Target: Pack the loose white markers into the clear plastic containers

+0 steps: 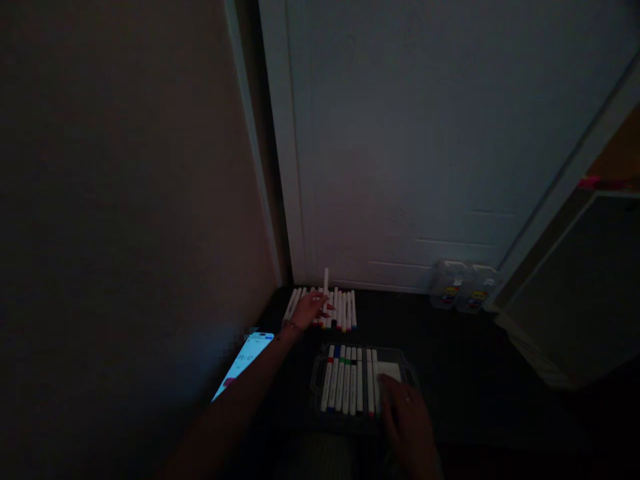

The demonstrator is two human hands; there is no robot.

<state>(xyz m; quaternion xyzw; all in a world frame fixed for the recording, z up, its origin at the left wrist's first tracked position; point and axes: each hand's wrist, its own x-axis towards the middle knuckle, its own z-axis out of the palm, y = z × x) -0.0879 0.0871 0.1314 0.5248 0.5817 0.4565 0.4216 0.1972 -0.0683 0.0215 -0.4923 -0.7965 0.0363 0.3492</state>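
My left hand (311, 307) pinches a marker (326, 281) at the marker row (347, 310); my right hand (407, 408) lies at the case (316, 383), grip unclear. Step, I judge: transferring markers singly; next calls for aligning this one parallel with its neighbours.

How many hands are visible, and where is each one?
2: left hand, holding a white marker at the rear marker row; right hand, at the right side of the open case.

Free passage over the dark tabletop (395, 317) between marker row (349, 310) and clear cases (445, 287), white panel (375, 167) behind.
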